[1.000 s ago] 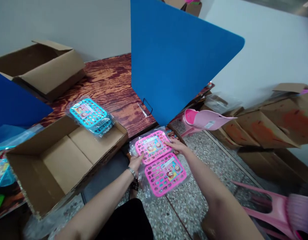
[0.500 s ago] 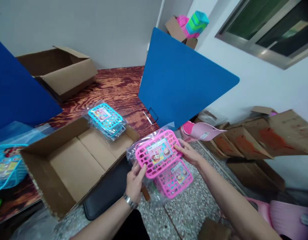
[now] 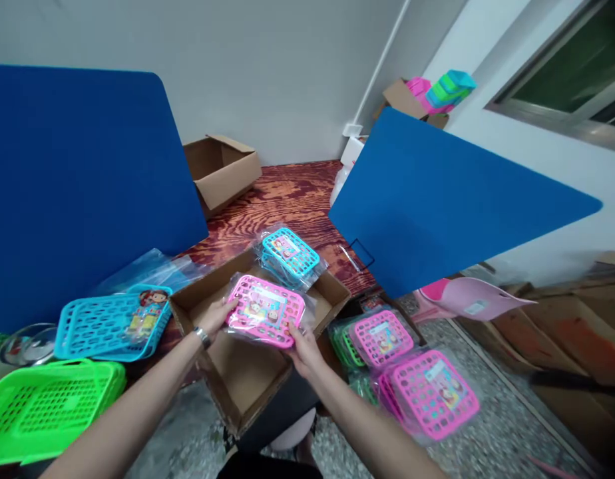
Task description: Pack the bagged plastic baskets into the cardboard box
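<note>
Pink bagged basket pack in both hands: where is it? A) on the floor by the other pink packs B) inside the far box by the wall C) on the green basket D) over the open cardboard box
D: both hands, left hand and right hand, hold the pink pack above the open box, next to the blue pack.

We are looking over every label here and finding no word or number that we can actually read. The pink basket pack (image 3: 265, 310) is showing a printed card with cartoon faces, and the turquoise basket pack (image 3: 290, 251) and the two pink packs on the floor (image 3: 430, 392) are carrying similar cards, but their lettering is coming through too small and blurred. We are also spotting a white sticker on the pink plastic piece (image 3: 474, 301), and its print is staying unreadable.
</note>
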Motion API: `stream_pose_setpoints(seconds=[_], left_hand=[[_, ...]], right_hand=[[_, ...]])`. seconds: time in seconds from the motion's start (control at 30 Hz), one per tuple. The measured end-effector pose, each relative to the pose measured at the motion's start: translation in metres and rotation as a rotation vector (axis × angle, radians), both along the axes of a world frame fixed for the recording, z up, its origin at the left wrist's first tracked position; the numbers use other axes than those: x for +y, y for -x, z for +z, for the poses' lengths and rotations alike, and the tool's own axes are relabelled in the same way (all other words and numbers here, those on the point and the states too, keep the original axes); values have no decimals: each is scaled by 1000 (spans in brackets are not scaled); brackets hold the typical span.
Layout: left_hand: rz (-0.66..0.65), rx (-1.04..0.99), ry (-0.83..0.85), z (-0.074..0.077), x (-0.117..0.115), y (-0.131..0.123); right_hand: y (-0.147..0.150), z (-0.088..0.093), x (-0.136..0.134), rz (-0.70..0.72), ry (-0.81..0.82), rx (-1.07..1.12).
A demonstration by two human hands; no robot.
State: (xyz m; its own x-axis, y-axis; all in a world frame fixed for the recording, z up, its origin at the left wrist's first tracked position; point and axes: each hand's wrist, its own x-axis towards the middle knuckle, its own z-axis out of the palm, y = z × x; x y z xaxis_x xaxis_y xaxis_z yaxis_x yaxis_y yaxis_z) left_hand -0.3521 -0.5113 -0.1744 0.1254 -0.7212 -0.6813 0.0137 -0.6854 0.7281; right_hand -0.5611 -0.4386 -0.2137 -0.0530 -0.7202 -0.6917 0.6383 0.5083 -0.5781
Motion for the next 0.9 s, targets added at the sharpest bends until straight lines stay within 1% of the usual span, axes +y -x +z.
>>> stream_pose_setpoints(seconds=[0.07,0.13,0.2,0.23,0.3,0.33,0.37,0.4,0.43,0.47,0.5,0.53,0.57,0.6,0.63,0.67,0.7,0.73,0.77,0.8,0.83,0.87,0.9], left_hand=[[-97,-66,33,-20,-36,-9],[-181,-160,65,-34,-69,-14],[-272,-401,177,-40,-93,-15],[-319,-556,263,-41,-99,-14],[-400,-812,446,-41,-97,-10],[-430,-868,509,-41,-90,-7],[-466,-883,539,-40,-80,-3],[-493,-885,543,-39,-67,0],[-517,-887,537,-38,-54,4],[-530,-893,523,-37,-40,9],[-498,-929,523,-35,-26,16],[-484,-937,553,-34,-11,25],[-473,-921,612,-33,4,37],[-464,-875,692,-32,21,53],[-476,-794,750,-30,41,71],[-479,-686,766,-29,62,94],[-505,-541,721,-28,85,120],[-528,-370,581,-29,107,148],[-527,-173,379,-31,129,179],[-537,4,146,-35,149,210],[-492,122,-64,-40,165,241],[-422,199,-244,-47,178,270],[-369,259,-365,-54,188,297]], right_hand=[[-26,-28,-15,-140,-43,-13],[-49,-51,-31,-233,-83,-6],[-72,-69,-48,-270,-129,47],[-84,-75,-57,-278,-150,84],[-103,-82,-74,-299,-184,152],[-110,-83,-80,-313,-201,175],[-115,-82,-84,-327,-216,184],[-115,-79,-85,-340,-236,180],[-112,-74,-84,-322,-262,165],[-103,-67,-79,-270,-285,134],[-89,-57,-71,-188,-292,85],[-70,-45,-59,-39,-261,28],[-46,-30,-45,101,-186,-12],[-16,-13,-27,179,-10,-2],[19,3,-8,215,154,79],[60,18,12,235,296,234],[106,29,30,252,379,441],[156,36,46,242,392,664],[207,36,59,214,362,888],[258,32,69,190,294,1078],[306,22,76,188,221,1228],[348,10,81,211,138,1340],[383,-5,86,227,49,1407]])
